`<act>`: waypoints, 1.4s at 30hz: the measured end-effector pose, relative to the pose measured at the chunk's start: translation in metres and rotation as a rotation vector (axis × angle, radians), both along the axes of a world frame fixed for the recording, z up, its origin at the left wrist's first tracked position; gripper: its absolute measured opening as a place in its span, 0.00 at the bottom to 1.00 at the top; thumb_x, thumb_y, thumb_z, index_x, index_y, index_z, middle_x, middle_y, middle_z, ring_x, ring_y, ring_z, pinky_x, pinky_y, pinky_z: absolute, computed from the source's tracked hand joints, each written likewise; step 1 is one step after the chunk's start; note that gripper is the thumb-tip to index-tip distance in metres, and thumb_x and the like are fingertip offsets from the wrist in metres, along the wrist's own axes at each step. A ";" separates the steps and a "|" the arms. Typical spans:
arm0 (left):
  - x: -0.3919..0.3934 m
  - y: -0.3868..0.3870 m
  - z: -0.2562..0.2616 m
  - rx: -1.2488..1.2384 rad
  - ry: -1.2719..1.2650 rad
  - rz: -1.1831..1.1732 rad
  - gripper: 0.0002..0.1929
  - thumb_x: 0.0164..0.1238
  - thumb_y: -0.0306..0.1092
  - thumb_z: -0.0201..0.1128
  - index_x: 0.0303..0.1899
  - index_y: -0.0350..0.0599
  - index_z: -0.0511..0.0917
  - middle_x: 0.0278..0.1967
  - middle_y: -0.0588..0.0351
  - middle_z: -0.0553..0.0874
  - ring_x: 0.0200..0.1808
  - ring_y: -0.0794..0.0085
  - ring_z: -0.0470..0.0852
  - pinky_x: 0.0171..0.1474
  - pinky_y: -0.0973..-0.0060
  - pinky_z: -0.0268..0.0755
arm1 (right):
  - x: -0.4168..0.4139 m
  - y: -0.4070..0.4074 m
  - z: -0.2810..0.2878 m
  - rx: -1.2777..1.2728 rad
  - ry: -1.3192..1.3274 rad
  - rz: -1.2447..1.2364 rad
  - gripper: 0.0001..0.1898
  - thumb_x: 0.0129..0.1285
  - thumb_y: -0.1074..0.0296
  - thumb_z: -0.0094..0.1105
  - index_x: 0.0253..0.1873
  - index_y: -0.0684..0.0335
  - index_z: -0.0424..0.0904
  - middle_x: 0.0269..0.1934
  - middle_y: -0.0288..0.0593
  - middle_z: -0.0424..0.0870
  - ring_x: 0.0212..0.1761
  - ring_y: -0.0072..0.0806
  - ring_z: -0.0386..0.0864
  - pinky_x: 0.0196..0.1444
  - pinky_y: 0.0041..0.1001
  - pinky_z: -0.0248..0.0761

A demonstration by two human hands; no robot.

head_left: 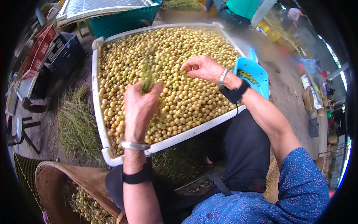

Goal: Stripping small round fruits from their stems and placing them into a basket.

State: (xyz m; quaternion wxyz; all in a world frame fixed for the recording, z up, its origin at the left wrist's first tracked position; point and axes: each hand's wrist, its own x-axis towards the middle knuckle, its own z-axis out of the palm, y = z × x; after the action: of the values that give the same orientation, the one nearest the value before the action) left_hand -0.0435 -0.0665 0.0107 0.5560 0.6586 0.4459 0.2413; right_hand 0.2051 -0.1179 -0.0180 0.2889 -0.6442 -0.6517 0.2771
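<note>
A white-rimmed tray (193, 133) in front of me is heaped with small round yellow-green fruits (173, 103). Over its near left part, my left hand (142, 100) grips a bunch of thin green stems (147, 77), blurred at the top. My right hand (202, 68) hovers above the fruits right of centre, fingers curled. A small greenish fruit (184, 72) appears between its thumb and forefinger. At the tray's right edge, near my right wrist, a blue plastic dustpan (261, 74) holds a small pile of greener fruits (248, 76).
Stripped stems (79, 123) lie heaped on the floor to the left. A woven basket (84, 175) with fruits stands at lower left. Plastic crates (65, 49) sit at far left, and a green basket (125, 21) is behind the tray. Other people (242, 11) are in the background.
</note>
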 end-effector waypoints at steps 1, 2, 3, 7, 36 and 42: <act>0.001 -0.001 -0.006 0.020 -0.047 -0.007 0.13 0.57 0.41 0.63 0.30 0.40 0.81 0.17 0.58 0.79 0.17 0.78 0.77 0.23 0.78 0.70 | -0.016 -0.003 0.006 0.021 -0.030 0.024 0.11 0.53 0.75 0.60 0.43 0.59 0.81 0.28 0.30 0.76 0.30 0.13 0.70 0.32 0.17 0.66; 0.001 0.000 -0.007 0.052 -0.051 -0.050 0.14 0.56 0.42 0.64 0.32 0.39 0.81 0.17 0.58 0.80 0.18 0.78 0.77 0.23 0.78 0.69 | -0.032 -0.007 0.011 0.076 -0.005 0.044 0.11 0.53 0.76 0.60 0.42 0.59 0.81 0.29 0.31 0.77 0.31 0.14 0.71 0.32 0.17 0.66; 0.002 -0.002 -0.008 0.080 -0.085 -0.068 0.14 0.56 0.42 0.65 0.32 0.38 0.80 0.17 0.59 0.78 0.17 0.79 0.76 0.20 0.81 0.68 | -0.045 -0.009 0.017 0.086 0.013 0.062 0.11 0.52 0.76 0.60 0.42 0.60 0.81 0.29 0.32 0.77 0.31 0.15 0.72 0.33 0.17 0.67; 0.006 -0.009 -0.008 0.057 -0.119 -0.080 0.13 0.58 0.38 0.65 0.33 0.35 0.78 0.16 0.57 0.77 0.16 0.78 0.76 0.17 0.82 0.66 | -0.072 -0.013 0.023 0.282 -0.067 0.117 0.09 0.50 0.76 0.61 0.39 0.64 0.80 0.29 0.40 0.79 0.31 0.26 0.78 0.33 0.24 0.71; -0.013 -0.004 0.006 0.007 -0.347 0.301 0.07 0.57 0.32 0.57 0.24 0.41 0.75 0.17 0.64 0.71 0.16 0.83 0.69 0.18 0.86 0.59 | -0.002 -0.016 0.032 -0.187 -0.090 -0.301 0.11 0.48 0.60 0.56 0.31 0.60 0.82 0.24 0.43 0.82 0.23 0.30 0.79 0.28 0.26 0.73; -0.014 0.009 0.015 -0.250 -0.642 0.340 0.05 0.53 0.31 0.60 0.23 0.42 0.76 0.17 0.63 0.75 0.16 0.82 0.69 0.19 0.85 0.59 | 0.116 -0.077 0.021 -0.139 -0.842 -0.498 0.09 0.48 0.75 0.56 0.36 0.64 0.81 0.32 0.46 0.82 0.32 0.33 0.80 0.35 0.26 0.74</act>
State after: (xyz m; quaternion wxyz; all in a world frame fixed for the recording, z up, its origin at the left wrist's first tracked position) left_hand -0.0579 -0.0577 0.0259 0.6955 0.3931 0.3782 0.4677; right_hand 0.3210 -0.1949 0.0034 0.0143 -0.8541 -0.5182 -0.0419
